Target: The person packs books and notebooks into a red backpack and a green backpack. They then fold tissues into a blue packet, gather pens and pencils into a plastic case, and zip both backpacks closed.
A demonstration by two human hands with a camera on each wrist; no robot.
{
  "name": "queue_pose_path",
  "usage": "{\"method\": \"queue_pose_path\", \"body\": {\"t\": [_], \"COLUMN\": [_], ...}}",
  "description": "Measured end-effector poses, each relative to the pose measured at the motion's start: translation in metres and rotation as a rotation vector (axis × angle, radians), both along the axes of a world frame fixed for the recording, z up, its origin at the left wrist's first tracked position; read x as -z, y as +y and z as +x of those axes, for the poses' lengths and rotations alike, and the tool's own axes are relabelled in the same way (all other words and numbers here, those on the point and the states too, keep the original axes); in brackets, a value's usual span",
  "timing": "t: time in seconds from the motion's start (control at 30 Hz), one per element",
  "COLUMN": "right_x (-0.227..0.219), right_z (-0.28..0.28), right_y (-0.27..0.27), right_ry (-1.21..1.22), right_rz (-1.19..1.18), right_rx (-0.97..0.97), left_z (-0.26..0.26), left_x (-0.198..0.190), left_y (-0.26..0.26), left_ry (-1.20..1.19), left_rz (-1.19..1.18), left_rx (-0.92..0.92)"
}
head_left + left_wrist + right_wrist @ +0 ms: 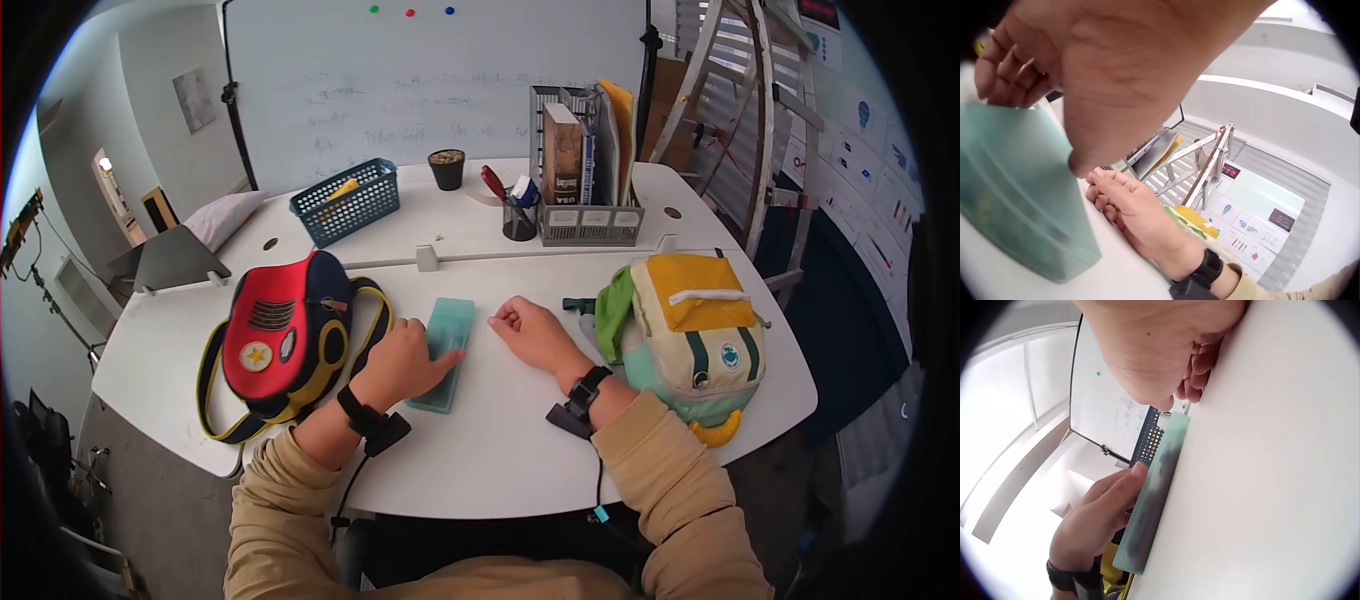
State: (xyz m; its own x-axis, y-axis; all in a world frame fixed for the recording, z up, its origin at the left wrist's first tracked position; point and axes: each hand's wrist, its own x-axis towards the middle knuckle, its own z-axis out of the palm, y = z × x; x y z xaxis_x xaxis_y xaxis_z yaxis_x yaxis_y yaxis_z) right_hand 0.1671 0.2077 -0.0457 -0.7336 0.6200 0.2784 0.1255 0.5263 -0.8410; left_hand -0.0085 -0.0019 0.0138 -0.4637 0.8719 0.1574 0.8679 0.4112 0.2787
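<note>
A translucent teal pencil case (pixel 441 395) lies flat on the white table in front of the person, dark shapes showing through its side in the right wrist view. The left hand (pixel 400 362) spans it from the left, thumb (pixel 1129 485) across to the right edge and curled fingers (pixel 1007 81) at the opposite edge. To the right of the case, the right hand (pixel 537 335) rests on the table with its fingers (pixel 1199 375) loosely curled and nothing in them.
A red and navy backpack (pixel 275 335) lies on the left, a cream, yellow and green backpack (pixel 700 340) on the right. Behind a low ledge stand a blue basket (pixel 345 210), a small plant pot (pixel 447 172), a pen holder (pixel 520 222) and a grey file rack (pixel 590 228) with books.
</note>
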Motion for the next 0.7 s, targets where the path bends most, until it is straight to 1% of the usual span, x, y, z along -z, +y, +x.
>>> {"method": "queue_pose_path", "body": {"t": [0.07,0.27,0.37,0.47,0.5,0.53,0.57,0.6,0.67,0.7], "right_x": [-0.007,-0.008,-0.025,-0.009,-0.002,-0.002,-0.005,-0.006,-0.005,-0.006], "right_z": [0.001,-0.002,-0.003,-0.010,-0.015,-0.016,-0.015,-0.015,-0.015,-0.015], "right_y": [-0.006,-0.008,-0.018,-0.021,-0.022,-0.026,-0.029,-0.031,-0.031,-0.030], "right_ry": [-0.024,-0.071,-0.125,0.030,0.108,0.083,0.065,0.048,0.044,0.040], "right_rz": [0.028,0.075,0.039,-0.116,-0.175,-0.142,-0.103,-0.061,-0.073,-0.075], "right_rx": [0.014,0.010,0.031,-0.039,-0.088,-0.107,-0.124,-0.132,-0.151,-0.151], "left_z": [0.009,0.006,-0.005,-0.017,-0.016,-0.015,-0.012,-0.013,-0.014,-0.014], "left_x": [0.000,0.010,0.015,0.028,0.025,0.024,0.023,0.036,0.023,0.004], "left_y": [0.010,0.004,0.001,0.003,0.002,0.000,-0.003,-0.004,-0.014,-0.023], "left_ry": [-0.028,-0.113,-0.181,-0.243,-0.279,-0.304,-0.351,-0.353,-0.405,-0.379], "left_rz": [0.002,0.116,0.192,0.373,0.423,0.448,0.427,0.417,0.358,0.324], "left_rx": [-0.003,-0.021,-0.011,0.004,0.016,0.051,0.071,0.061,0.140,0.131]}}
